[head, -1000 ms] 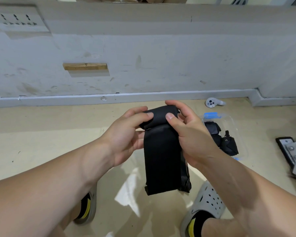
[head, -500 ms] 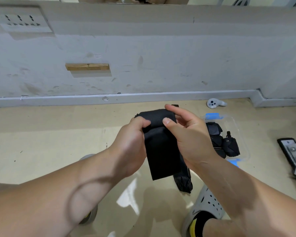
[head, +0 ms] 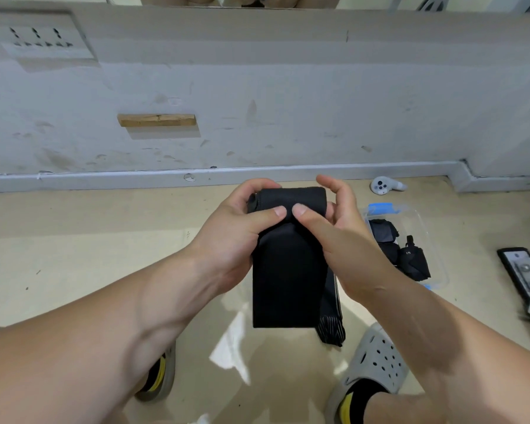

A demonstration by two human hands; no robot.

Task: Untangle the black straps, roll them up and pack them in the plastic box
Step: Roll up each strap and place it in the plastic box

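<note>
Head view, strap: the black strap [head: 288, 270] is held at frame centre above the floor [head: 74, 255]. Its upper end is wound into a roll and its flat tail hangs toward 6 o'clock, probably so its own weight pulls it straight for winding.
Head view, left hand: the left hand [head: 242, 231] grips the roll's 9 o'clock end, fingers curled behind and thumb pressed on the front, which seems meant to stop the coil springing loose.
Head view, right hand: the right hand [head: 337, 234] grips the 3 o'clock end, its thumb just beside the other thumb and its fingers arched over the top, placed, I judge, to turn the roll.
Head view, striped end: a narrower piece hangs behind the tail toward 5 o'clock. I cannot tell whether it belongs to the same strap.
Head view, plastic box: the plastic box [head: 435, 258] sits on the floor at 3 o'clock of the hands, near them. It is open and holds rolled straps [head: 410, 261], handy for dropping the next roll in.
Head view, progress: the rolling looks partly done, with much of the tail left.
</note>
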